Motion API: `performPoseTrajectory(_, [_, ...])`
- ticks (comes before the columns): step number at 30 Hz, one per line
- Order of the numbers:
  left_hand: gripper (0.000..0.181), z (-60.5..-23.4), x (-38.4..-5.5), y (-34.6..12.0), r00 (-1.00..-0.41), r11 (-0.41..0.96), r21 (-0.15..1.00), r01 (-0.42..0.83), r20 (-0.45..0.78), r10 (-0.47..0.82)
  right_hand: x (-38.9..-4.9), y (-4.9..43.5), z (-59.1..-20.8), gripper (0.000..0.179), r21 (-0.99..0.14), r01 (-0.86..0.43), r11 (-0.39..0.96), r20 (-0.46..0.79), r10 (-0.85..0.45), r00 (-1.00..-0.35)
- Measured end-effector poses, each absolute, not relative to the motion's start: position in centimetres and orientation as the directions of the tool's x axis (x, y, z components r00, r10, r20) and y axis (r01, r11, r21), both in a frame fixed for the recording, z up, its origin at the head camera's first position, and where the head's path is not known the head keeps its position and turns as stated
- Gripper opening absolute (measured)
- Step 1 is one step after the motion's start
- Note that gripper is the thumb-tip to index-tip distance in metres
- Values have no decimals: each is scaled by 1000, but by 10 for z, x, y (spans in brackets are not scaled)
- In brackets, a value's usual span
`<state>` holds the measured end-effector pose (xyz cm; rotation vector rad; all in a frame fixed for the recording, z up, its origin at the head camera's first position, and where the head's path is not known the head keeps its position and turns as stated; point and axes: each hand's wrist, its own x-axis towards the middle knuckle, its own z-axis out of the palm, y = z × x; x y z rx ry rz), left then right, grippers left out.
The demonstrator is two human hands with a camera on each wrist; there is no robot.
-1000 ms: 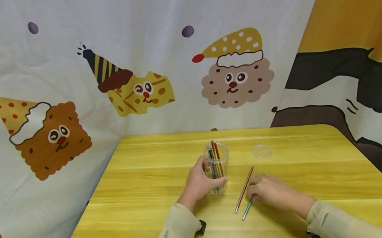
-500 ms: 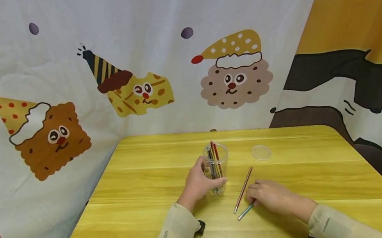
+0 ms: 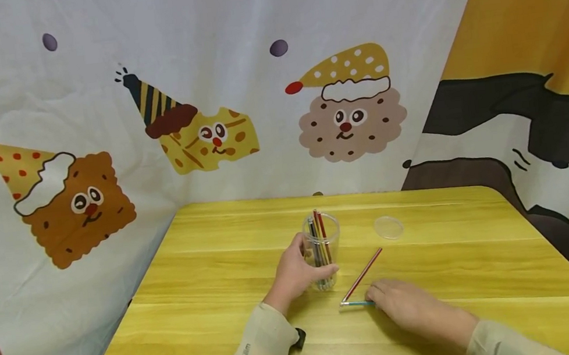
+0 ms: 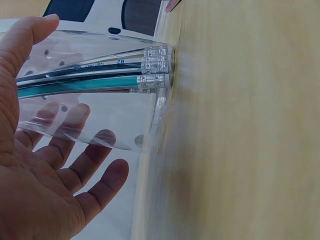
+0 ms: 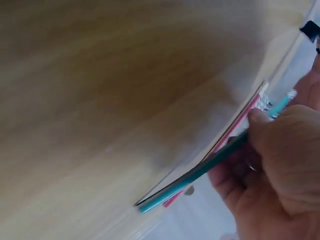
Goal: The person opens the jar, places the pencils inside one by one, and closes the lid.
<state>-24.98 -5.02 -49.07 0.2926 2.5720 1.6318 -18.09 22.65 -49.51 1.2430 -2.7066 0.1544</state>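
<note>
In the head view my left hand [image 3: 295, 270] grips a clear plastic cup [image 3: 335, 248] that stands upright on the table, thumb on the near side. Several pencils [image 3: 317, 235] lean inside it, their silver ends at the bottom, as the left wrist view shows; one of them is teal. To the right, my right hand [image 3: 410, 306] pinches another teal pencil [image 3: 358, 304], which lies almost crosswise with its silver end to the left. A red pencil [image 3: 363, 274] rests slanted on the table beyond it, its near end meeting the teal pencil's silver end in this view.
A clear round lid [image 3: 389, 227] lies flat behind the red pencil. The wooden table [image 3: 209, 256] ends at the back against a white cloth [image 3: 224, 20] printed with cartoon snacks.
My right hand has turned the teal pencil from slanted to nearly crosswise. The red pencil has swung too, its near end shifting left and away. The left hand and cup have stayed put.
</note>
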Motion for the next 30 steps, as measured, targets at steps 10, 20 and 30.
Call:
performPoseTrajectory(10, [64,-490,-250,-50,-976,405,907,118,31,214,-195,255,-439,8,-324,-570,755,635,-274,-723])
performPoseTrajectory(20, [65,-490,-250,-51,-976,389,914,114,31,214,-181,251,-404,31,-713,-519,471,527,-128,-840])
performPoseTrajectory(30, [66,-490,-249,-50,-975,395,911,121,34,220,-200,196,-375,23,-821,-528,216,546,29,-837])
